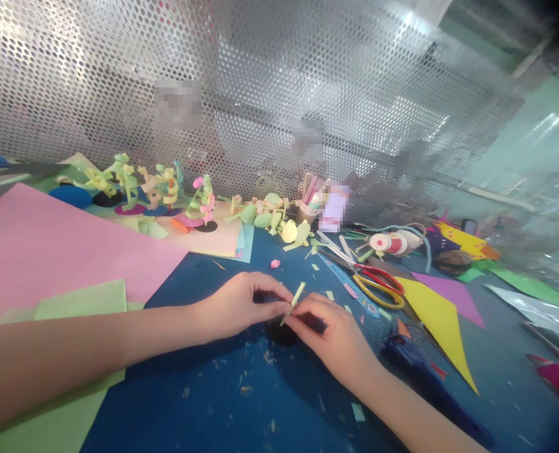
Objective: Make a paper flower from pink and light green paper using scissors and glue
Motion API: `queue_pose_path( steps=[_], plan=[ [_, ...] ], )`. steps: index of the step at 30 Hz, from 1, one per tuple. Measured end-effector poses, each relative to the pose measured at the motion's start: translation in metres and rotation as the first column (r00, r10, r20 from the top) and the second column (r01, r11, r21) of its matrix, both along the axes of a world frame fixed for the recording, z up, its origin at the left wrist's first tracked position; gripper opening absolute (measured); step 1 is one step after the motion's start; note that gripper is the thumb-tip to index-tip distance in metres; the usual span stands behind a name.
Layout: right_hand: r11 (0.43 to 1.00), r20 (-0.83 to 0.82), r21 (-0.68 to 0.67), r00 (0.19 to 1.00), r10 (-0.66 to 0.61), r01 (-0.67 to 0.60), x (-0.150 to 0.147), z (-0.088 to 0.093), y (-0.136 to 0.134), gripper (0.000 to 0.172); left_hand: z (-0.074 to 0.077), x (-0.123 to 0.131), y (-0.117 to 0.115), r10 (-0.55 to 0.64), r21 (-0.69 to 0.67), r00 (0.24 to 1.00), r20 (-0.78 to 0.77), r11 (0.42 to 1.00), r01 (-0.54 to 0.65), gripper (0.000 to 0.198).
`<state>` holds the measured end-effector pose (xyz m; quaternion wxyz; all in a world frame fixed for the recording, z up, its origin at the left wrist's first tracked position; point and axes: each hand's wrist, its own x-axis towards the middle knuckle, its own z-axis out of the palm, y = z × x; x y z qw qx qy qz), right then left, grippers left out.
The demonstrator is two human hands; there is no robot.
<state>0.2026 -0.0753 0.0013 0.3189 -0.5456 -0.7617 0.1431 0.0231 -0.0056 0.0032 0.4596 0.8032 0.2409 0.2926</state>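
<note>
A thin pale green rolled-paper stick (299,292) stands at a tilt between my two hands, over the middle of the blue table. My left hand (242,307) pinches it from the left with thumb and fingertips. From the right, my right hand (333,330) closes its thumb and fingers on the same stick, low down. Under the fingertips lies a black disc (281,335), partly hidden by my hands. Whether the stick's lower end touches the disc I cannot tell. A small pink lump (275,264) lies just beyond my hands.
Scissors with red and yellow handles (378,286) lie right of my hands, near a dark blue tool (430,384). Pink paper (72,251) covers the left. Small paper plants on discs (207,207) stand at the back before a perforated metal screen (260,75). Paper scraps are scattered around.
</note>
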Motion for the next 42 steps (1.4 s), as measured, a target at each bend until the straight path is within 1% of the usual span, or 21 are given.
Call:
queue_pose_path(
  steps=[6, 11, 17, 22, 27, 31, 37, 42],
  plan=[
    [1.0, 0.013, -0.002, 1.0, -0.009, 0.009, -0.0011, 0.0018, 0.0002, 0.006, 0.0011, 0.0007, -0.0005, -0.003, 0.009, 1.0, -0.016, 1.0, 0.003, 0.012],
    [1.0, 0.006, -0.008, 1.0, -0.001, 0.001, -0.0012, 0.0006, 0.0004, 0.005, 0.0017, 0.0003, -0.0013, -0.007, 0.01, 1.0, -0.02, 1.0, 0.007, 0.018],
    [1.0, 0.007, -0.006, 1.0, 0.001, -0.001, -0.001, 0.0012, -0.0001, 0.007, 0.003, 0.0004, -0.0013, 0.008, -0.008, 1.0, -0.028, 1.0, -0.008, 0.014],
    [1.0, 0.018, 0.022, 1.0, -0.008, 0.008, -0.0021, 0.0015, -0.0002, 0.007, 0.0004, 0.0011, -0.0002, -0.011, 0.015, 1.0, 0.0, 1.0, 0.011, 0.012],
    [1.0, 0.023, 0.02, 1.0, 0.008, -0.008, -0.0024, 0.0017, 0.0001, 0.007, 0.0032, 0.0002, -0.0015, -0.003, 0.062, 0.999, -0.049, 0.998, 0.006, 0.013],
    [1.0, 0.048, 0.021, 0.999, 0.007, -0.008, -0.0036, 0.0021, -0.0009, 0.006, 0.0036, -0.0003, -0.0022, 0.0, 0.059, 0.998, -0.059, 0.998, 0.003, 0.013],
    [0.997, 0.051, 0.064, 0.998, -0.037, 0.034, -0.0038, 0.0012, -0.0017, 0.01, 0.0044, -0.0011, -0.0037, -0.006, 0.068, 0.999, -0.046, 0.998, 0.009, 0.012],
    [0.996, 0.051, 0.084, 0.998, -0.038, 0.034, -0.0028, 0.0005, -0.0006, 0.009, 0.006, -0.0011, -0.0041, -0.002, 0.081, 0.998, -0.059, 0.997, 0.007, 0.013]
  ],
)
